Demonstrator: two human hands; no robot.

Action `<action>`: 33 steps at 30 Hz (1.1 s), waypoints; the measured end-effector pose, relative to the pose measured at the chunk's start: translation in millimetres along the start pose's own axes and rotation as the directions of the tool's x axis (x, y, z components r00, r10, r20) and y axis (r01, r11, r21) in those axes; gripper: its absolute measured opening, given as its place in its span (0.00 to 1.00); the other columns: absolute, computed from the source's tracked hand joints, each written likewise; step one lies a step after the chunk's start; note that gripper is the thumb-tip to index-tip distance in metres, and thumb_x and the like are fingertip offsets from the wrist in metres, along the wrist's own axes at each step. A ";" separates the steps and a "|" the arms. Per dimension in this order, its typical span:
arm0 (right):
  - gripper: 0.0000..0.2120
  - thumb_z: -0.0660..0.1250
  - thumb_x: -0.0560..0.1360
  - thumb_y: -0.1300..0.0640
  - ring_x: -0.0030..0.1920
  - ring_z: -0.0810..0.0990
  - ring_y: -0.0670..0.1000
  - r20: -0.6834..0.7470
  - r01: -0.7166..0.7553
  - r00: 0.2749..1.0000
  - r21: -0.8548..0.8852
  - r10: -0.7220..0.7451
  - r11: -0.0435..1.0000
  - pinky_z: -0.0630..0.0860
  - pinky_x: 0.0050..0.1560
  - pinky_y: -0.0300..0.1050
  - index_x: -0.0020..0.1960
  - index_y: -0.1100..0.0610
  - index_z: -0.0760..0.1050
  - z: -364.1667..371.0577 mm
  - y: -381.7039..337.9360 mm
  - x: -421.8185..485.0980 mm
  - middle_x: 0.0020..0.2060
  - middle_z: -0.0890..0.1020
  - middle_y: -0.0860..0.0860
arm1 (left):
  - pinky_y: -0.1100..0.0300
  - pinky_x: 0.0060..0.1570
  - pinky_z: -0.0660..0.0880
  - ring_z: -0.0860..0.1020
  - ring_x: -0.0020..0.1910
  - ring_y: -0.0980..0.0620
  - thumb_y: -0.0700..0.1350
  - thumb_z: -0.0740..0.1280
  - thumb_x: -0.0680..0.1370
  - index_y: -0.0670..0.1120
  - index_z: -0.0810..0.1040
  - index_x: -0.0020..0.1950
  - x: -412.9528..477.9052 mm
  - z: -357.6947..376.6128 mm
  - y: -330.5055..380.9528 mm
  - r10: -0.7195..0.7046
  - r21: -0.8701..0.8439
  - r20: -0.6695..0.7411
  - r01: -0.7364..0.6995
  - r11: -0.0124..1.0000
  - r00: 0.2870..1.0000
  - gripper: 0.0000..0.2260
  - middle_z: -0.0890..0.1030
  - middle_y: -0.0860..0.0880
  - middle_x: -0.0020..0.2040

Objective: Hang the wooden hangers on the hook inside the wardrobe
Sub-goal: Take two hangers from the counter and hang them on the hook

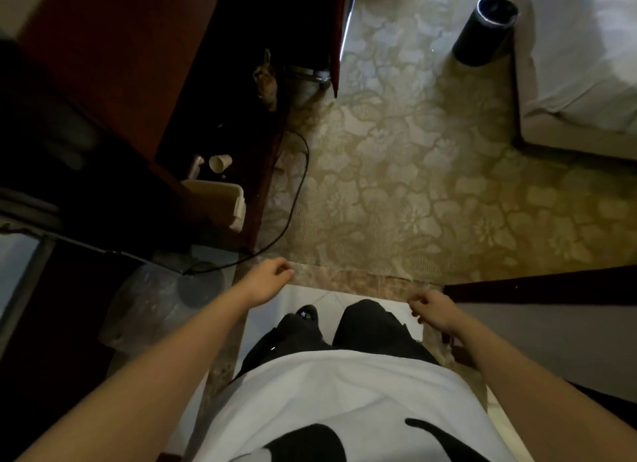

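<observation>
Nearby, black bin (482, 37) on carpet (413, 185).

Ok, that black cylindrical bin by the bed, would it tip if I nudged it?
Probably: the black bin stands tall and narrow on carpet, so a push near its rim could topple it. Being round, it would likely roll afterwards.

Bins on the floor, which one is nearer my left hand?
The cream rectangular bin on the left, nearer the left hand; the black round bin stands across the carpet beside the bed.
</observation>
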State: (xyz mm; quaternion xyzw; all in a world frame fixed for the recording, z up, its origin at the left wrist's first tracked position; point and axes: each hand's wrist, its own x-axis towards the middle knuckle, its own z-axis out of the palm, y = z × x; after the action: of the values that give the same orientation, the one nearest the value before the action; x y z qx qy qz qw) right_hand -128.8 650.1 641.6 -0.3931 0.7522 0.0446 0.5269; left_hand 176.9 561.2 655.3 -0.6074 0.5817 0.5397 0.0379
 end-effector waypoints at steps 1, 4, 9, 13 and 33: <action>0.13 0.57 0.78 0.61 0.39 0.74 0.55 0.016 0.033 0.999 -0.020 -0.033 0.999 0.70 0.37 0.44 0.53 0.71 0.75 -9.7 -15.6 10.8 0.39 0.76 0.60 | 0.53 0.53 0.72 0.76 0.49 0.48 0.43 0.60 0.79 0.41 0.76 0.55 7.6 -4.5 2.5 -0.015 -0.016 -0.013 0.015 1.000 1.000 0.09 0.77 0.46 0.47; 0.14 0.57 0.78 0.62 0.41 0.76 0.61 0.055 0.143 0.989 -0.050 -0.141 0.988 0.70 0.42 0.47 0.53 0.72 0.75 -41.2 -67.6 48.5 0.42 0.78 0.69 | 0.54 0.50 0.72 0.77 0.49 0.45 0.44 0.60 0.79 0.40 0.77 0.53 24.1 -9.6 -2.5 -0.125 -0.019 -0.040 0.125 0.992 0.991 0.10 0.78 0.43 0.47; 0.14 0.57 0.79 0.61 0.46 0.78 0.58 0.096 0.333 0.940 -0.059 -0.326 0.941 0.75 0.48 0.48 0.61 0.65 0.73 -106.7 -149.5 101.1 0.48 0.80 0.63 | 0.61 0.38 0.68 0.71 0.36 0.50 0.40 0.60 0.79 0.45 0.71 0.38 38.8 0.1 -16.9 -0.355 -0.191 -0.061 0.338 0.922 0.933 0.10 0.73 0.44 0.38; 0.15 0.56 0.80 0.61 0.46 0.76 0.51 0.182 0.366 0.920 -0.094 -0.346 0.926 0.69 0.36 0.33 0.63 0.64 0.71 -163.4 -175.1 138.6 0.48 0.77 0.56 | 0.61 0.36 0.66 0.69 0.33 0.51 0.39 0.60 0.79 0.44 0.70 0.36 50.0 14.4 3.4 -0.498 -0.300 -0.073 0.457 0.837 0.864 0.11 0.72 0.44 0.36; 0.14 0.56 0.80 0.60 0.42 0.75 0.52 0.384 0.653 0.753 -0.330 -0.535 0.682 0.71 0.35 0.31 0.62 0.66 0.72 -273.1 -356.5 207.5 0.47 0.78 0.62 | 0.59 0.49 0.71 0.75 0.49 0.53 0.50 0.57 0.81 0.45 0.72 0.64 125.1 -160.9 221.0 -0.209 -0.228 -0.264 0.150 0.962 0.942 0.15 0.77 0.48 0.52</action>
State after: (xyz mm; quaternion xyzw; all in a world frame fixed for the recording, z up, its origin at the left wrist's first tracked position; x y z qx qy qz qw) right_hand -136.3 160.8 714.1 -0.7175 0.4762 0.0905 0.5003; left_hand 77.7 298.8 763.0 -0.7301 0.4646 0.4976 -0.0597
